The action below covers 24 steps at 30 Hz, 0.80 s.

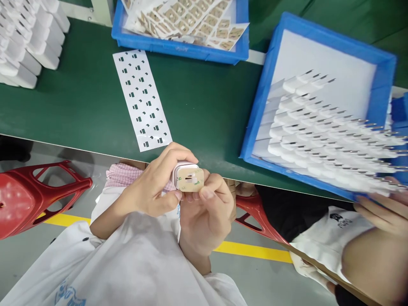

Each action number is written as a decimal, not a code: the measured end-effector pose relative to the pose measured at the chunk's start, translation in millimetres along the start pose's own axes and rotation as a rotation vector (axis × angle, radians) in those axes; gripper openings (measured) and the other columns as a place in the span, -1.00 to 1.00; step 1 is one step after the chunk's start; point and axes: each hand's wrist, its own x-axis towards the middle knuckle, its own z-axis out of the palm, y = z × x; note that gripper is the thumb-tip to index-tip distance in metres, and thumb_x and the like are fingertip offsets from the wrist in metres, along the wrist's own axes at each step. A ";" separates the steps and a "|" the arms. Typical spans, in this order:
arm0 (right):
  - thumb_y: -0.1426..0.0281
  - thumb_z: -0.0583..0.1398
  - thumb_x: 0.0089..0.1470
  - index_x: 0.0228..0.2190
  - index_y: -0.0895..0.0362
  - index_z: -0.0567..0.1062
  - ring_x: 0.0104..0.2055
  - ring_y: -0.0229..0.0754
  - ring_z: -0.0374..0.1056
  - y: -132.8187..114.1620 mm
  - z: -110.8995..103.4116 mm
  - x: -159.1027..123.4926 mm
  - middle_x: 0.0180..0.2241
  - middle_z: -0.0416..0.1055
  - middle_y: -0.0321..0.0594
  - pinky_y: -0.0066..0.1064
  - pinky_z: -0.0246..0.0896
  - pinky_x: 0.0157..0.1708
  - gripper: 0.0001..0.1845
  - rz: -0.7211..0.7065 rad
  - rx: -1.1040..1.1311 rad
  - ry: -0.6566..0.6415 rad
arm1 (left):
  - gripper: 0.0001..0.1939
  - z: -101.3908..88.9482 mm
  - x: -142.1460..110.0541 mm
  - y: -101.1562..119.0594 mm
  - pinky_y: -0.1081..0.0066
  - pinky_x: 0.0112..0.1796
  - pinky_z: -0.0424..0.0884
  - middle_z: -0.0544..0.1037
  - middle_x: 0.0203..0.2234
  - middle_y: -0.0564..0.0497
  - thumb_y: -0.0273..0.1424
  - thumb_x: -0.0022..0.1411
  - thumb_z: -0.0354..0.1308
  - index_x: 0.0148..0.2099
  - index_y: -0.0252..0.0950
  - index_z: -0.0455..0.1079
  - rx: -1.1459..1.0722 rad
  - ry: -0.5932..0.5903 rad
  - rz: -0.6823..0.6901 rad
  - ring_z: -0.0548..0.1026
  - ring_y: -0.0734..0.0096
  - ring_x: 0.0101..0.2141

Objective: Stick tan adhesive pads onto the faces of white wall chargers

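Observation:
In front of my body, my left hand (156, 182) is closed around a small white plastic block (175, 175) with rounded corners. A tan adhesive sticker (194, 188) with green print and a central cutout lies against the block's end face. The thumb and forefinger of my right hand (208, 212) pinch the sticker's lower right corner. Whether the whole sticker touches the face, I cannot tell. Just beyond my left hand, a white backing sheet (143, 100) with rows of small cutouts lies on the green table (197, 110).
A blue tray (178, 50) of tan sticker sheets (188, 17) stands at the back. On the right, a larger blue tray (328, 38) holds many white blocks with metal prongs (306, 136), near a co-worker's hand (382, 212). White housings (28, 38) are stacked at left, above a red stool (28, 199).

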 end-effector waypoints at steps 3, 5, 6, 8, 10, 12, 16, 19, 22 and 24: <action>0.28 0.31 0.06 -0.61 0.07 0.30 -0.56 -0.30 -0.02 0.3 -0.2 -0.3 -0.61 0.10 -0.39 -0.43 -0.13 -0.56 -0.64 0.002 -0.005 0.014 | -0.62 0.5 -1.1 -0.8 0.23 -0.23 0.40 0.37 -0.08 -0.12 -0.12 0.39 0.01 0.13 -0.19 0.20 0.000 -0.004 -0.014 0.38 0.16 -0.11; 0.29 0.31 0.07 -0.60 0.07 0.30 -0.56 -0.30 -0.02 0.7 -0.8 -0.5 -0.61 0.09 -0.40 -0.44 -0.14 -0.57 -0.65 0.003 -0.005 0.016 | -0.62 0.9 -1.5 -1.1 0.23 -0.22 0.39 0.37 -0.07 -0.13 -0.13 0.38 0.01 0.13 -0.19 0.20 -0.010 -0.006 -0.020 0.37 0.15 -0.09; 0.29 0.31 0.07 -0.60 0.07 0.30 -0.57 -0.30 -0.01 1.0 -1.2 -0.5 -0.61 0.08 -0.41 -0.44 -0.13 -0.56 -0.65 0.002 -0.003 0.014 | -0.62 1.1 -1.6 -1.2 0.23 -0.22 0.39 0.38 -0.07 -0.13 -0.14 0.38 0.02 0.13 -0.20 0.20 -0.016 -0.010 -0.022 0.37 0.15 -0.08; 0.31 0.30 0.07 -0.60 0.07 0.31 -0.56 -0.30 0.03 1.6 -1.6 -0.5 -0.61 0.10 -0.40 -0.43 -0.10 -0.55 -0.67 0.000 0.012 0.006 | -0.62 1.6 -1.3 -1.1 0.23 -0.21 0.39 0.38 -0.07 -0.13 -0.15 0.37 0.03 0.13 -0.20 0.20 -0.026 -0.008 -0.023 0.37 0.15 -0.08; 0.33 0.29 0.08 -0.59 0.07 0.32 -0.56 -0.30 0.07 2.0 -1.6 -0.3 -0.61 0.12 -0.40 -0.43 -0.08 -0.54 -0.69 -0.002 0.028 -0.004 | -0.63 1.8 -0.9 -0.9 0.23 -0.21 0.39 0.39 -0.08 -0.13 -0.15 0.37 0.03 0.12 -0.20 0.21 -0.028 -0.003 -0.023 0.37 0.15 -0.09; 0.33 0.28 0.08 -0.59 0.07 0.32 -0.56 -0.30 0.08 2.0 -0.9 -0.1 -0.61 0.12 -0.40 -0.43 -0.07 -0.53 -0.69 -0.003 0.024 -0.006 | -0.64 1.8 -0.5 -0.9 0.23 -0.22 0.40 0.39 -0.08 -0.13 -0.15 0.37 0.03 0.11 -0.20 0.22 -0.023 0.002 -0.021 0.37 0.15 -0.09; 0.32 0.29 0.07 -0.60 0.07 0.30 -0.57 -0.30 0.05 1.7 0.4 0.0 -0.61 0.12 -0.41 -0.43 -0.07 -0.53 -0.67 -0.002 -0.002 0.007 | -0.63 1.3 -0.8 -2.1 0.21 -0.23 0.42 0.40 -0.10 -0.14 -0.14 0.37 0.04 0.11 -0.20 0.21 -0.012 -0.006 -0.017 0.38 0.12 -0.09; 0.33 0.30 0.08 -0.59 0.07 0.32 -0.56 -0.31 0.03 1.8 0.4 0.0 -0.61 0.12 -0.41 -0.43 -0.08 -0.53 -0.68 -0.005 0.016 0.000 | -0.62 1.3 -1.0 -3.1 0.23 -0.22 0.42 0.39 -0.08 -0.14 -0.15 0.36 0.04 0.12 -0.21 0.21 -0.012 -0.011 -0.001 0.37 0.15 -0.09; 0.32 0.30 0.09 -0.58 0.07 0.32 -0.57 -0.32 0.03 2.3 -0.3 0.6 -0.61 0.12 -0.42 -0.44 -0.11 -0.54 -0.68 -0.016 0.015 -0.004 | -0.61 1.9 -0.5 -2.9 0.26 -0.24 0.43 0.38 -0.09 -0.13 -0.13 0.37 0.03 0.12 -0.22 0.22 -0.004 -0.002 -0.001 0.38 0.18 -0.09; 0.34 0.30 0.09 -0.58 0.08 0.32 -0.58 -0.33 0.02 3.0 -0.7 1.0 -0.61 0.12 -0.43 -0.45 -0.12 -0.54 -0.68 -0.035 0.017 -0.007 | -0.60 2.3 0.3 -2.3 0.27 -0.25 0.44 0.37 -0.10 -0.11 -0.12 0.37 0.04 0.12 -0.23 0.22 0.002 0.003 0.001 0.39 0.20 -0.12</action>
